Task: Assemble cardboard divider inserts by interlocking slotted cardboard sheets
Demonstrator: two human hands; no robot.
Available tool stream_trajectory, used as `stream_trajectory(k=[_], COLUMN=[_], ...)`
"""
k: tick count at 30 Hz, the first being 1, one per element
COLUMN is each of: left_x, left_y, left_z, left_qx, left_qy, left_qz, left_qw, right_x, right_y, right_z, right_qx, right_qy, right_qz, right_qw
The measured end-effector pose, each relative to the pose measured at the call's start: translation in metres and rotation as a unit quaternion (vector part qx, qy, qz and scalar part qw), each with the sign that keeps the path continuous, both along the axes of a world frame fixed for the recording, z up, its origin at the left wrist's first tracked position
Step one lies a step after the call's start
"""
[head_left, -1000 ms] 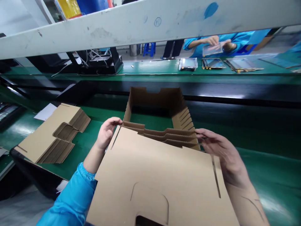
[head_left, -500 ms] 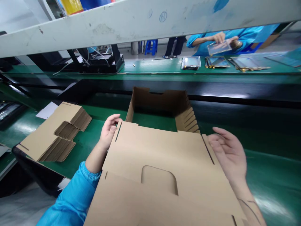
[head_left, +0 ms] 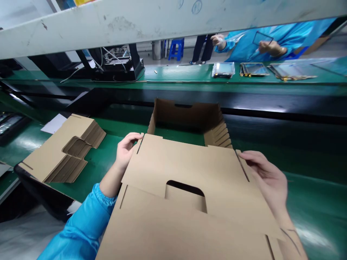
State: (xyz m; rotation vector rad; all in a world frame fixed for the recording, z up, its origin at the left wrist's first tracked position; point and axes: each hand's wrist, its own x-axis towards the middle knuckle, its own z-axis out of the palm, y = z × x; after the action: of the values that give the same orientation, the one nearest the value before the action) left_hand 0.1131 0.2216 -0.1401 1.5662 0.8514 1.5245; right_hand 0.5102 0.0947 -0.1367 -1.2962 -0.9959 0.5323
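Observation:
I hold a flat brown cardboard panel with slots and a handle cut-out over the near end of an open cardboard box frame standing on the green bench. My left hand grips the panel's far left corner, fingers curled over its edge. My right hand holds the far right corner beside a slot, fingers bent round the edge. A second cardboard sheet lies under the panel, nearer to me. The box's slotted right wall shows beyond the panel.
A stack of flat die-cut cardboard pieces lies at the left on the green bench. Beyond a black conveyor strip, several glass panels lie on the far bench, where a person in blue handles one. A grey beam crosses overhead.
The panel slid forward over the box's near end, covering the inserted dividers seen a second ago. My right hand let go briefly, then closed on the right corner again.

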Motion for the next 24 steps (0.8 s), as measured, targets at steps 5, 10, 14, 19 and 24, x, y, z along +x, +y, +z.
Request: stream_trajectory(k=[5, 10, 14, 19, 24], left_x=[0.001, 0.002, 0.004, 0.004, 0.005], left_y=[0.001, 0.002, 0.003, 0.008, 0.009], left_z=[0.006, 0.004, -0.002, -0.007, -0.009], left_qx=[-0.020, -0.073, -0.122, -0.132, -0.134], left_qy=[0.052, 0.101, 0.076, 0.061, 0.070], left_qz=[0.011, 0.048, 0.063, 0.057, 0.064], left_qw=[0.998, 0.991, 0.988, 0.988, 0.986], right_x=[0.002, -0.010, -0.010, -0.004, -0.003], right_y=[0.004, 0.005, 0.004, 0.005, 0.004], right_z=[-0.006, -0.003, -0.004, -0.014, -0.018], right_qx=[0.034, -0.085, -0.162, -0.165, -0.143], right_qy=[-0.019, -0.027, -0.007, 0.023, -0.062], right_qz=[-0.010, -0.113, -0.146, -0.123, -0.142], right_qw=[0.999, 0.990, 0.976, 0.978, 0.977])
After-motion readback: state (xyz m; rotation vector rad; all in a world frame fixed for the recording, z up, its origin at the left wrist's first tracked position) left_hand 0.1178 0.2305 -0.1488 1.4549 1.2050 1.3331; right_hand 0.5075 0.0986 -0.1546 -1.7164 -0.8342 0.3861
